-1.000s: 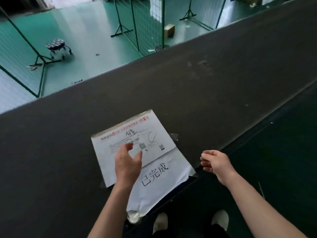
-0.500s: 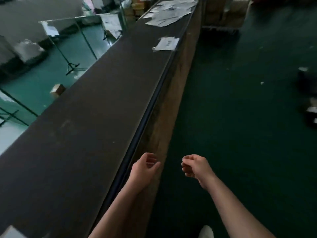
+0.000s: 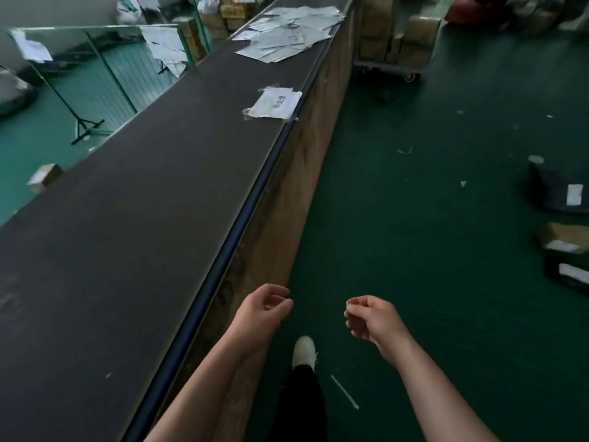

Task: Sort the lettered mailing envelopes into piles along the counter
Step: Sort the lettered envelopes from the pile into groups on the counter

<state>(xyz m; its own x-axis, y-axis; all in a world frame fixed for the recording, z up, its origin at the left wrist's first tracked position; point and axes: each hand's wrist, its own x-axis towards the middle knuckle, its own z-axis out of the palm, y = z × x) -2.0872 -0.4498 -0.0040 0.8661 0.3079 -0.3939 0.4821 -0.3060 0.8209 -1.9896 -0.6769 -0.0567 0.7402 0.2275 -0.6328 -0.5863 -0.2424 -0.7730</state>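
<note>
Both hands empty, carried low beside the bench. Left hand [image 3: 266, 309] has fingers loosely curled round nothing, just off the bench edge; right hand [image 3: 371, 317] the same, out over the green floor [image 3: 430, 234]. Hands near each other, not touching. One white shoe [image 3: 304, 350] forward below them.

Bench [image 3: 137, 218]: long, dark, bare along the near stretch.

Farther on, one white sheet [image 3: 275, 103] with writing lies at the bench's right edge, corners look taped.

Far end: heap of pale envelopes [image 3: 288, 35], overlapping, some overhanging the edge. No lettering legible from here.

Handling, judged: envelopes look thin, light, floppy, probably slick plastic. Likely to slide over one another and sag if lifted by a corner. Best pinched at a free edge, thumb on top, fingers beneath, taking one off the top.

Beyond: stacked cartons on a cart [image 3: 393, 43].
</note>
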